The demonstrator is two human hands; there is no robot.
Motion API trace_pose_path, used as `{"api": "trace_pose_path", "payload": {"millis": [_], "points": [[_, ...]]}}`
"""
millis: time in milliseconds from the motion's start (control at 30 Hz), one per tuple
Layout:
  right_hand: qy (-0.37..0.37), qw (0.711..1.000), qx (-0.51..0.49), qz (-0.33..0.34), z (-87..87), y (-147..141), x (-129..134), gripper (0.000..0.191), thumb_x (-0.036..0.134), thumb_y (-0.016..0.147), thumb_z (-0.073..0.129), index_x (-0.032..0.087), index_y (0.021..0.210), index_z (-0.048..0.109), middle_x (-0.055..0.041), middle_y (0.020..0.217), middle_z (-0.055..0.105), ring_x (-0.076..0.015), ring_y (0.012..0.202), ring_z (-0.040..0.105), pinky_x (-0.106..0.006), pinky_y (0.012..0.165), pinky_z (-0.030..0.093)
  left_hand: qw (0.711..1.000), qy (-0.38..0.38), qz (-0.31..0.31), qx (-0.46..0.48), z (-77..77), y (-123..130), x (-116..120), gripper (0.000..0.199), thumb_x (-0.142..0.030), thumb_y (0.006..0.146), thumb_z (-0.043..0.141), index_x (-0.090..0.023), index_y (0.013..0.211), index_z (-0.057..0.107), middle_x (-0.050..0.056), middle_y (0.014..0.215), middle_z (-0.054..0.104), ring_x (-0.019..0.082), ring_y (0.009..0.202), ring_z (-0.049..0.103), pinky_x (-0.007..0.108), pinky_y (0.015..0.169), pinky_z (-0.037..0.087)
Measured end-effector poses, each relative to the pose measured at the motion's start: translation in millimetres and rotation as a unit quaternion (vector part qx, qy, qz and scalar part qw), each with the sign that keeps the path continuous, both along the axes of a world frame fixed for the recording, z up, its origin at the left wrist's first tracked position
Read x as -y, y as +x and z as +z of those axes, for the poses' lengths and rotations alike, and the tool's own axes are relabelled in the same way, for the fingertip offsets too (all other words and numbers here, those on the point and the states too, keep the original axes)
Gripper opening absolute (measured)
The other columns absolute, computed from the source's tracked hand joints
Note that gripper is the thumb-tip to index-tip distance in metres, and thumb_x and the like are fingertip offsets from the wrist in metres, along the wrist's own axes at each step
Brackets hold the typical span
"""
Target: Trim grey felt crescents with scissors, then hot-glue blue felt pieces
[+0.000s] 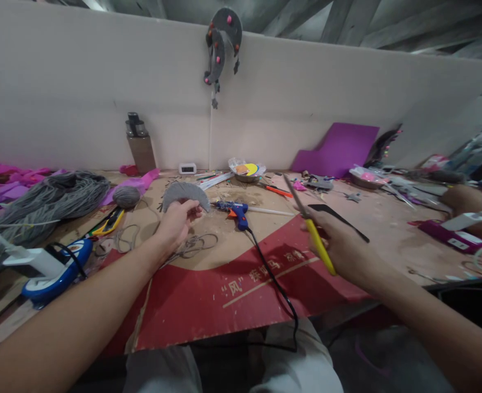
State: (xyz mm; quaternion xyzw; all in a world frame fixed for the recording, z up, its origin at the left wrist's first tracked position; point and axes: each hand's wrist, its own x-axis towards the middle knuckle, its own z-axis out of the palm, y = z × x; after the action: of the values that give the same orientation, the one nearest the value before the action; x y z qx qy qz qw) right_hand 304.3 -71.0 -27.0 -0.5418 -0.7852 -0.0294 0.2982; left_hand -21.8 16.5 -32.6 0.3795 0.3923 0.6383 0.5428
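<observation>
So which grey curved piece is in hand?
The plain grey one, in the left fingers; the curved piece hanging on the white partition bears pink balls.

Glue gun [241, 217] and cord [261, 252] obstruct the centre, scissors [319, 243] the right. Red cardboard [183, 305] near-left of the cord permits passage.

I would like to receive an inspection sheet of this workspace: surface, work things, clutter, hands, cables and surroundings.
Surface: red and brown cardboard on the table.
Work things: grey curved piece and yellow-handled scissors, both held.
Clutter: grey yarn, yellow cutter at left; blue glue gun lying between the hands.
Hands: left hand pinches the grey curved piece; right hand grips the scissors.
Cables: black cord runs from the glue gun over the near edge; white plug on the blue power strip.
Surroundings: white partition behind, a grey decoration hanging there.
</observation>
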Motion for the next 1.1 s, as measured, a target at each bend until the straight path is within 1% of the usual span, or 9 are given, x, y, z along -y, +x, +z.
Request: {"api": "trace_pose_path", "payload": {"millis": [33,100,133,233,333,533,700,833,1100], "points": [[-0.004,0.999,0.004,0.047,3.2,-15,-4,0.066,0.019,0.082,0.051,0.019,0.146,0.037,-0.0135,0.113,0.060,-0.0259,0.102,0.060,-0.038,0.085,0.050,1.000,0.000,0.000,0.001,1.0,1,1,0.014,-0.016,0.056,0.072,-0.013,0.060,0.059,0.001,0.058,0.058,0.011,0.058,0.055,0.022,0.056,0.044],[0.005,0.997,-0.003,0.080,9.1,-47,-14,0.065,0.014,0.079,0.049,0.018,0.143,0.039,-0.0139,0.118,0.056,-0.0253,0.108,0.056,-0.039,0.092,0.047,1.000,-0.002,-0.002,-0.002,2.9,2,3,0.014,-0.017,0.056,0.073,-0.013,0.060,0.060,0.002,0.059,0.059,0.011,0.059,0.055,0.022,0.056,0.044],[0.011,0.996,-0.015,0.088,11.5,-62,-20,0.061,0.014,0.079,0.049,0.015,0.140,0.042,-0.0145,0.120,0.055,-0.0252,0.110,0.055,-0.039,0.093,0.045,1.000,-0.005,-0.003,-0.007,3.7,2,4,0.015,-0.017,0.055,0.074,-0.014,0.060,0.061,0.002,0.059,0.059,0.011,0.059,0.055,0.023,0.056,0.045],[0.015,0.996,-0.033,0.085,14.1,-97,-39,0.049,0.019,0.083,0.051,0.014,0.132,0.050,-0.0129,0.112,0.060,-0.0233,0.099,0.057,-0.035,0.088,0.046,1.000,-0.012,-0.004,-0.013,5.5,3,6,0.016,-0.018,0.055,0.076,-0.014,0.062,0.062,0.002,0.062,0.061,0.012,0.062,0.056,0.022,0.057,0.046],[0.015,0.997,0.005,0.079,8.7,-116,-54,0.044,0.024,0.086,0.052,0.017,0.129,0.053,-0.0124,0.114,0.061,-0.0238,0.101,0.057,-0.034,0.086,0.044,1.000,-0.011,0.005,-0.001,5.2,3,7,0.016,-0.018,0.054,0.076,-0.013,0.063,0.063,0.003,0.067,0.063,0.012,0.065,0.058,0.022,0.058,0.046],[0.013,0.994,0.105,0.030,-7.8,-118,-60,0.035,0.031,0.091,0.049,0.021,0.123,0.058,-0.0111,0.112,0.061,-0.0226,0.094,0.057,-0.030,0.072,0.040,0.999,-0.005,0.004,0.042,2.3,2,5,0.018,-0.016,0.057,0.077,-0.014,0.069,0.064,0.001,0.070,0.064,0.011,0.067,0.060,0.023,0.063,0.048],[-0.008,0.987,0.158,0.003,-8.3,-117,-57,0.033,0.039,0.093,0.047,0.025,0.120,0.059,-0.0086,0.104,0.060,-0.0212,0.085,0.056,-0.028,0.058,0.030,0.999,-0.007,0.016,0.039,2.7,3,4,0.019,-0.015,0.059,0.075,-0.015,0.074,0.062,0.000,0.074,0.065,0.012,0.069,0.061,0.023,0.059,0.045],[-0.008,0.987,0.163,0.007,-8.7,-118,-57,0.032,0.036,0.093,0.045,0.023,0.120,0.059,-0.0094,0.103,0.059,-0.0205,0.085,0.055,-0.028,0.058,0.027,0.999,-0.013,0.020,0.040,1.6,3,5,0.021,-0.014,0.058,0.076,-0.016,0.074,0.061,-0.001,0.074,0.065,0.012,0.070,0.061,0.023,0.059,0.043],[-0.016,0.983,0.180,-0.007,-11.5,-119,-56,0.033,0.034,0.095,0.044,0.022,0.122,0.058,-0.0099,0.102,0.058,-0.0197,0.078,0.055,-0.029,0.057,0.026,0.997,-0.031,0.033,0.067,2.5,3,6,0.020,-0.011,0.057,0.076,-0.014,0.072,0.063,0.000,0.070,0.065,0.011,0.066,0.061,0.022,0.061,0.045]]}}
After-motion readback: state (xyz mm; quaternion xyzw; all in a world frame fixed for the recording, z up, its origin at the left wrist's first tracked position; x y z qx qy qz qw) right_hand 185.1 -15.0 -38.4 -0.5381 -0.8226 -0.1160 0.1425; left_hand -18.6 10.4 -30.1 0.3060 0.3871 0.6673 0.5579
